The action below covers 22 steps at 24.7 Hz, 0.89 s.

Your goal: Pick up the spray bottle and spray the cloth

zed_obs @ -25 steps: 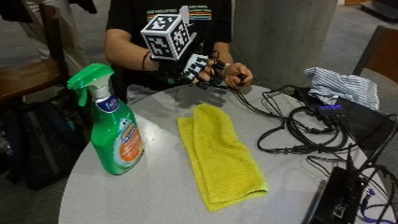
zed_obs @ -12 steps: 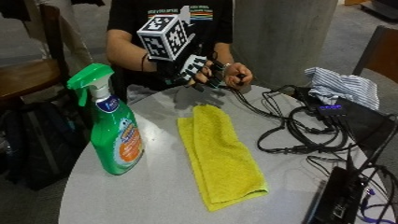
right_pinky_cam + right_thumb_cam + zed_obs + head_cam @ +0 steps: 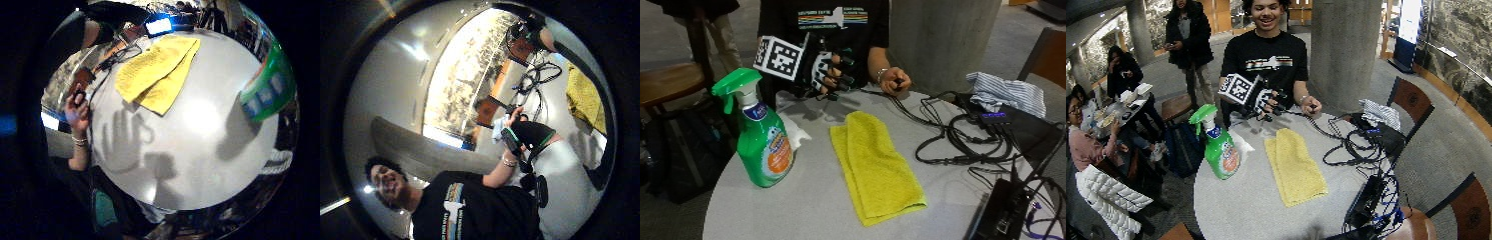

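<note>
Shifted toward the bottle (image 3: 762,145) at nine o'clock of the cloth (image 3: 874,167), the gloved hand (image 3: 830,72) hangs empty, fingers loosely curled; a hasty grab could topple it.

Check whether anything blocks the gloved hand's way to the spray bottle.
Nothing visible does: the gloved right hand is raised above the table's far edge, and only bare table lies between it and the upright spray bottle.
</note>
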### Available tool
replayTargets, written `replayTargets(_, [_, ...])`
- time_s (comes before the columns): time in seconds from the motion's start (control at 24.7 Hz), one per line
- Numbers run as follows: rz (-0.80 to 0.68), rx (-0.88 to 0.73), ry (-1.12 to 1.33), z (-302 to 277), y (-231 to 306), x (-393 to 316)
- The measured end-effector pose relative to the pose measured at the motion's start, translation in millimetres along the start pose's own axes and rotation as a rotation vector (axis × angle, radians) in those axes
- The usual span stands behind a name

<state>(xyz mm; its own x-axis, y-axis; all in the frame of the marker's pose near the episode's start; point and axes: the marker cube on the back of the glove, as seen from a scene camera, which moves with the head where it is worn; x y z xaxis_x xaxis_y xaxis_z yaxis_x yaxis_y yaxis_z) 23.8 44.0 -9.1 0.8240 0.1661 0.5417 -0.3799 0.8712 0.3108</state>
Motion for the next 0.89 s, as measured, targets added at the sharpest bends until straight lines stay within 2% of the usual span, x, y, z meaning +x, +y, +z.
replayTargets(0.12, [0.035,0.095,-0.140,-4,5,2])
replayTargets(0.28, [0.058,0.019,-0.178,-7,3,0])
replayTargets(0.49, [0.112,0.249,-0.201,-2,2,-1])
replayTargets(0.69, [0.157,0.118,-0.179,-22,16,2])
replayTargets(0.89, [0.206,0.143,-0.119,-41,48,14])
